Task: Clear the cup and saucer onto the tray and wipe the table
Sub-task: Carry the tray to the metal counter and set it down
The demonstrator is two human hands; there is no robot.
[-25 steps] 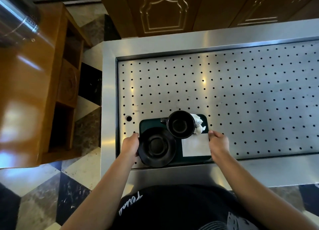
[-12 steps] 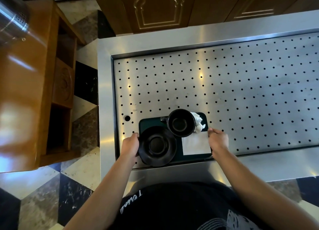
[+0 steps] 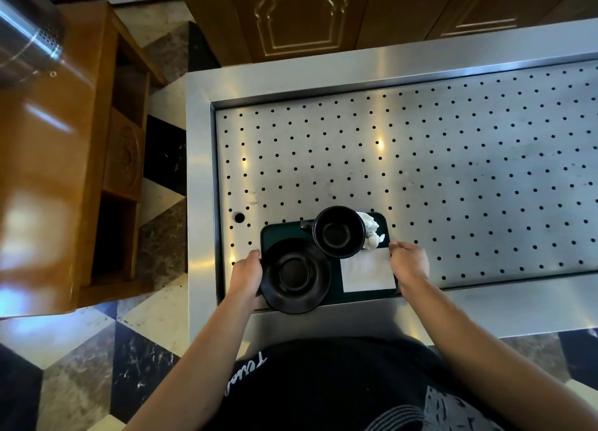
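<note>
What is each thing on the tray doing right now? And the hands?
cup: upright, looks empty, on the tray
saucer: right way up, bare, overhanging the tray's near edge
tray: flat, held on both sides
flat napkin: lying smooth
crumpled tissue: scrunched beside the cup
left hand: grips the tray's left edge
right hand: grips the tray's right edge

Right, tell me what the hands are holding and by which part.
Both grip the dark tray: left hand at its left edge, right hand at its right edge.
</note>
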